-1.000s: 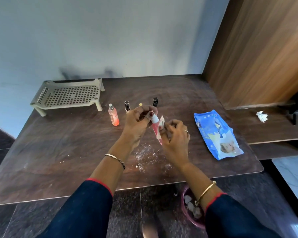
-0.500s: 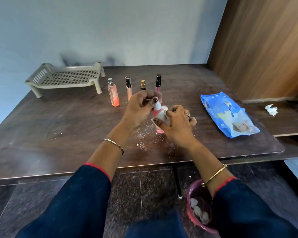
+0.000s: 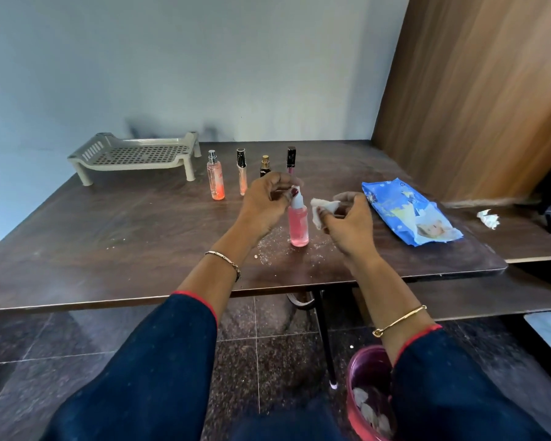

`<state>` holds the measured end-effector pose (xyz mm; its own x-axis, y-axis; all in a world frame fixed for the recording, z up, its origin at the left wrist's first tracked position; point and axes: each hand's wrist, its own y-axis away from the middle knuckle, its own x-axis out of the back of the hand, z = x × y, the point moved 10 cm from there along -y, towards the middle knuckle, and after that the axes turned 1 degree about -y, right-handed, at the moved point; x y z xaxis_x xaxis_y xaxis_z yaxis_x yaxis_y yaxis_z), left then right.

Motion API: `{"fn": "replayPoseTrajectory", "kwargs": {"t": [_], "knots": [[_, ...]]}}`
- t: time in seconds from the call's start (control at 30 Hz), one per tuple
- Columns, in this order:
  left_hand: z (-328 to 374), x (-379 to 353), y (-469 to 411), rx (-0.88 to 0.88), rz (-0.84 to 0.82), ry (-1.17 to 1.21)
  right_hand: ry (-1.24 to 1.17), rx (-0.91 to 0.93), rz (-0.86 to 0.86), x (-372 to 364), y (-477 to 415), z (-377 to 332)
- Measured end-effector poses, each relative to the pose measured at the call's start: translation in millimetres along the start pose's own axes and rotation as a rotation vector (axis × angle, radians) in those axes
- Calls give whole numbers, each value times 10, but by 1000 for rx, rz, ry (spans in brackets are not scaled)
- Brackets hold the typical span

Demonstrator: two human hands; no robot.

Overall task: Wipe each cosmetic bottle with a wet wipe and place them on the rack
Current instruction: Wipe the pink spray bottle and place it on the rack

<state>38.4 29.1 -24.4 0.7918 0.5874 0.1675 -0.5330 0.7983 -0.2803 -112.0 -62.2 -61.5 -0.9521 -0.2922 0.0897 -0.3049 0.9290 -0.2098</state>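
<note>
**Pink bottle steadied for the wipe**

Empty rack [image 3: 137, 155] waits far left. Left hand [image 3: 264, 205] pinches the pink spray bottle [image 3: 298, 222] by its cap, upright on the counter [image 3: 109, 237]; right hand [image 3: 347, 222] fingers grip the wet wipe [image 3: 322, 210] just beside it.

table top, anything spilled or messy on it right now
Yes. White powdery specks are scattered on the dark table around the base of the upright pink spray bottle. A crumpled white scrap also lies on the lower ledge, right of the blue wet wipe pack.
</note>
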Motion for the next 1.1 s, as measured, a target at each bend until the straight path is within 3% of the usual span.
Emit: {"fn": "replayPoseTrajectory", "kwargs": {"t": [0.1,0.23,0.33,0.5,0.63,0.9,1.1], "knots": [[17,16,17,37,12,-13,-170,-94,-10,14,-5,81],[111,5,37,46,40,-26,-227,-85,-310,-292,134,3],[145,-11,40,42,56,-37,-135,-62,-498,-455,225,-4],[113,-30,28,49,76,-35,391,169,-318,-355,139,-85],[99,-26,37,27,90,-29,625,227,-136,-239,133,-224],[71,-17,33,2,103,-37,630,167,-36,-149,120,-202],[28,23,16,25,48,12,817,173,-35,-215,183,-130]]}}
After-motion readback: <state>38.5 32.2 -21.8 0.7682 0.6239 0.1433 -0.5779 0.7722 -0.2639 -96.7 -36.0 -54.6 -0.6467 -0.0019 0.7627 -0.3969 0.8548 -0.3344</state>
